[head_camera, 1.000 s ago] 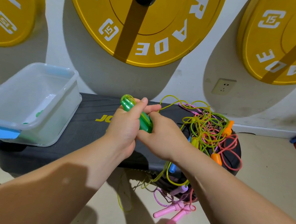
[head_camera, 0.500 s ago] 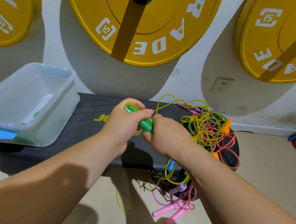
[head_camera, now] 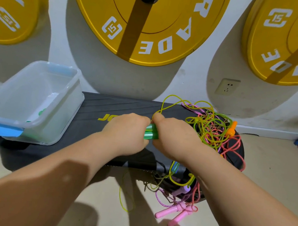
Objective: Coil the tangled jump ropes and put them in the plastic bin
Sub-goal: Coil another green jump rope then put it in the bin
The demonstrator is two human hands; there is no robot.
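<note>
Left hand (head_camera: 126, 131), right hand (head_camera: 172, 133), fingers curled, both gripping green handles (head_camera: 150, 133)

Gripping two green handles (head_camera: 150, 134) side by side in left hand (head_camera: 126, 130) at bench (head_camera: 108, 106) centre. Pinching yellow-green cord (head_camera: 173, 95) with right hand (head_camera: 175, 136), right against the handles. Tangled ropes (head_camera: 211, 126) heaped on right end, pink handles (head_camera: 176, 213) dangling below front edge. Plastic bin (head_camera: 67, 115) on left end.

The bin (head_camera: 70, 115) stands on the left end of the surface (head_camera: 118, 104). The tangle of ropes (head_camera: 209, 126) lies on its right end and hangs over the front edge to the floor (head_camera: 267, 171). Between them, the left hand (head_camera: 125, 134) and the right hand (head_camera: 175, 137) hold a pair of handles (head_camera: 150, 134).
</note>
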